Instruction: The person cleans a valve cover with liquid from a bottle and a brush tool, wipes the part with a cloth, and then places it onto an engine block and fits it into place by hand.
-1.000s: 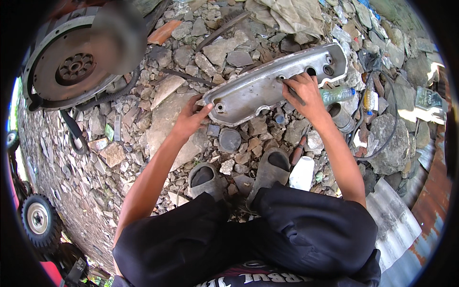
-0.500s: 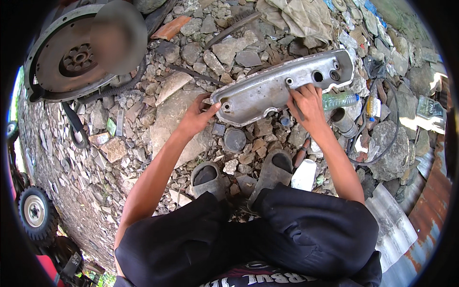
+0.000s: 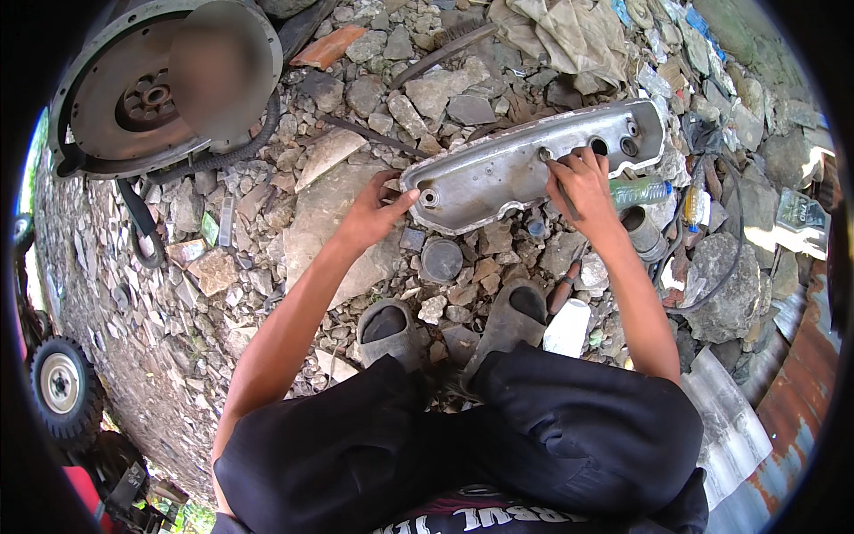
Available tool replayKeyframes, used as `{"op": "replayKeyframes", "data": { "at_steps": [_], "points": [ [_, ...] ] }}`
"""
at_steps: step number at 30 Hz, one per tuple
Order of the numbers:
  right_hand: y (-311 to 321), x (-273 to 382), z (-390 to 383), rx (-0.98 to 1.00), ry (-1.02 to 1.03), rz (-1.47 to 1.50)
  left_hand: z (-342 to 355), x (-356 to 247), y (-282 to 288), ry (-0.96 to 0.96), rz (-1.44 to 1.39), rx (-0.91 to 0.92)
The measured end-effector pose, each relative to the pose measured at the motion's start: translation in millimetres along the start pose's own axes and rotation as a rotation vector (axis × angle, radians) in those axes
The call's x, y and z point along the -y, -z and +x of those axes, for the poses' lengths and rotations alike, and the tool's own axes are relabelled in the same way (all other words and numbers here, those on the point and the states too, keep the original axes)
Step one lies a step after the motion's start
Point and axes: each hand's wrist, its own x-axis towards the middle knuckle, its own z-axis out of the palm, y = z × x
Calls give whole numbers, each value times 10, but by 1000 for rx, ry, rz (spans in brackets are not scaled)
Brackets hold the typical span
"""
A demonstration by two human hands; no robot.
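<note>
A long silver metal engine valve cover (image 3: 498, 173) lies over the stones in front of me, hollow side up, with a dirty pale rim and several round holes. My left hand (image 3: 374, 212) is closed on its left end, thumb over the inner edge and fingers around the outside. In my right hand (image 3: 583, 191), bent fingers hold a thin dark flat strip (image 3: 567, 203), perhaps a scraper blade. One end of it shows beyond the fingertips at the cover's middle hole; the other sticks out below the palm.
A flywheel in its housing (image 3: 98, 89) stands at the far left. Nearby are a green plastic bottle (image 3: 639, 191), a metal cylinder (image 3: 642, 233), a round dark cap (image 3: 441, 259), a white cup (image 3: 567, 327) and a wire brush (image 3: 445, 53). Rusty corrugated sheet (image 3: 801, 383) lies right.
My right hand has shifted slightly up along the cover's inside, and the strip's end now shows at the middle hole. My left hand keeps its hold. The whole view has shifted a little.
</note>
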Motion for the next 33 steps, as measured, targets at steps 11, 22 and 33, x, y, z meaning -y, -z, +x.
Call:
{"op": "replayKeyframes", "data": {
  "at_steps": [11,22,33],
  "points": [
    [237,34,-10,154,73,104,114,177,-43,-138,14,-58],
    [150,-35,-372,-536,-454,397,-28,-229,-175,-332,182,-279],
    [472,79,-585,-542,-699,888,-283,-896,142,-556,343,-441]
  ]
}}
